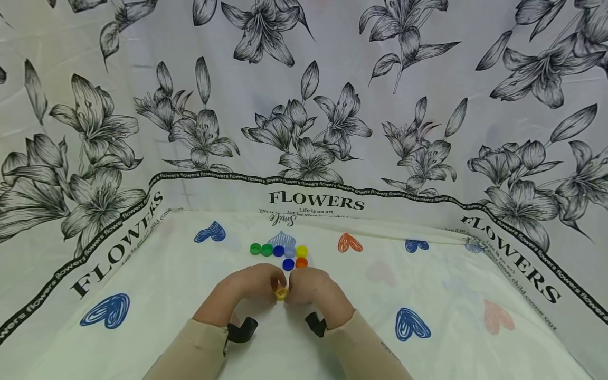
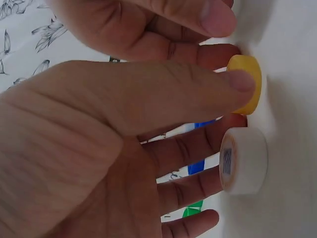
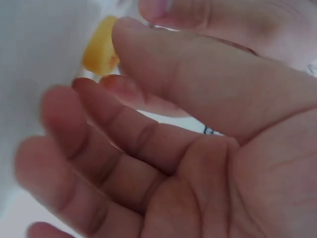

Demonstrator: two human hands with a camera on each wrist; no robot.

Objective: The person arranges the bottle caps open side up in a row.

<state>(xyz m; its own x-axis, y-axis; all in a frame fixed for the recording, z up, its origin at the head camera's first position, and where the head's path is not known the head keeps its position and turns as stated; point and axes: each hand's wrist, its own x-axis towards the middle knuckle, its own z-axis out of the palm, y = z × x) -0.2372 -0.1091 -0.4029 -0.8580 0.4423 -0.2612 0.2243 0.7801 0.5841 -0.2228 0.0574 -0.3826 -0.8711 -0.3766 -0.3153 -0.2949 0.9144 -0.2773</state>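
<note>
My left hand (image 1: 256,285) pinches a yellow bottle cap (image 1: 281,293) between thumb and index finger; the left thumb lies over the cap (image 2: 251,96) in the left wrist view. A white bottle cap (image 2: 247,161) with a small printed code sits by the left hand's other fingertips, hidden in the head view. Close on the other side is my right hand (image 1: 309,286), its fingers loosely bent. One right fingertip meets the yellow cap's edge in the left wrist view. In the right wrist view the yellow cap (image 3: 101,47) shows beyond the right thumb.
Beyond the hands lie several caps: two green (image 1: 261,249), a blue (image 1: 278,251), a pale blue (image 1: 290,252), a yellow (image 1: 301,251), another blue (image 1: 288,264) and an orange (image 1: 301,262). A white heart-print cloth (image 1: 456,316) covers the table, with a flowered curtain (image 1: 309,42) behind.
</note>
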